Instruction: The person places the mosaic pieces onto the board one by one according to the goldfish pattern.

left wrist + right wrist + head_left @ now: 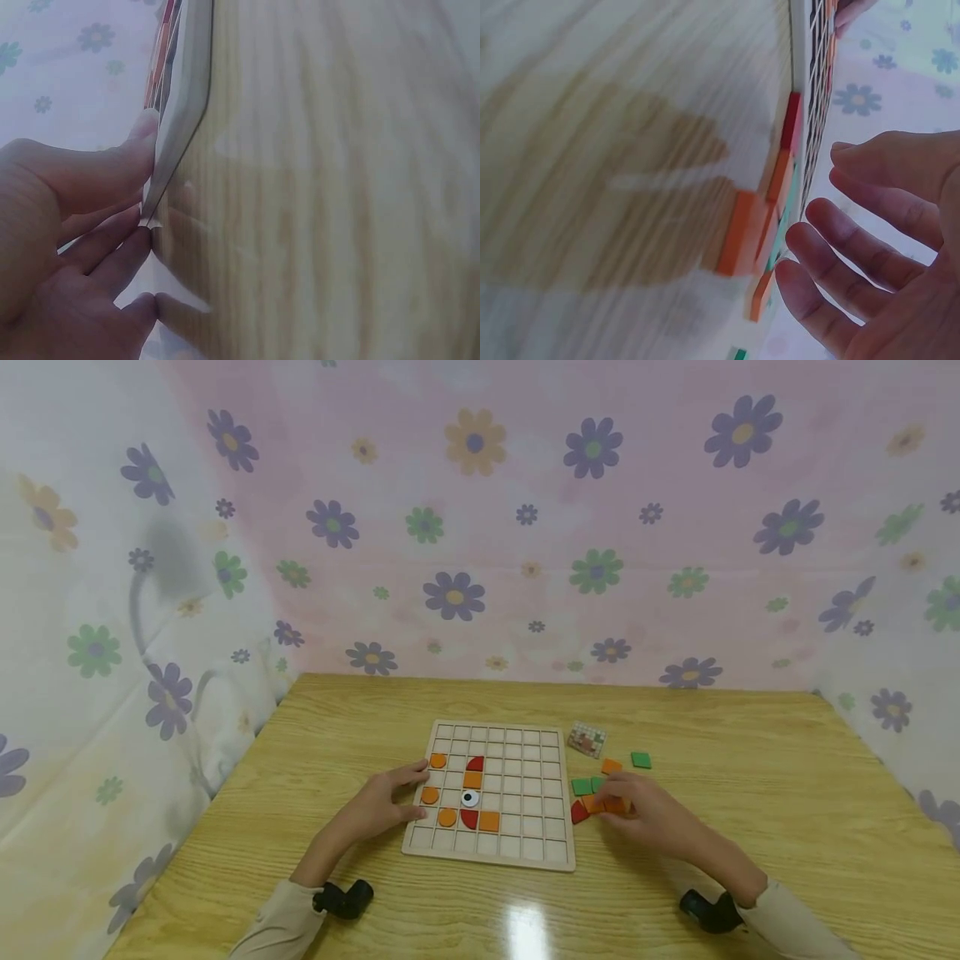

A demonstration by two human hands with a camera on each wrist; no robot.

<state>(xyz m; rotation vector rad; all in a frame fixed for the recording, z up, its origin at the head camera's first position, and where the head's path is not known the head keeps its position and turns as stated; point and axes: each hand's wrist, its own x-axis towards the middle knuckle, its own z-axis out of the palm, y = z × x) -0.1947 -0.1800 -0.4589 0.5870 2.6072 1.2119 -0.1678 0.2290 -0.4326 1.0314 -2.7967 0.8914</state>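
A wooden grid board [532, 785] lies on the table, holding orange round pieces [447, 817], orange squares [489, 821], two red quarter-round pieces [469, 820] and a white eye piece [476, 802]. My left hand [378, 806] rests along the board's left edge; in the left wrist view its thumb [135, 161] touches the board's side [187, 97]. Right of the board, my right hand [652, 814] hovers over loose orange and green squares [582, 787] beside a red piece [579, 812]. In the right wrist view its fingers [840, 259] are loosely bent with nothing between them.
A small pattern card [587, 739] lies by the board's upper right corner. Farther right are a lone green square [641, 760] and an orange one [611, 766]. Flowered cloth [525, 543] hangs behind and at both sides of the wooden table [360, 718].
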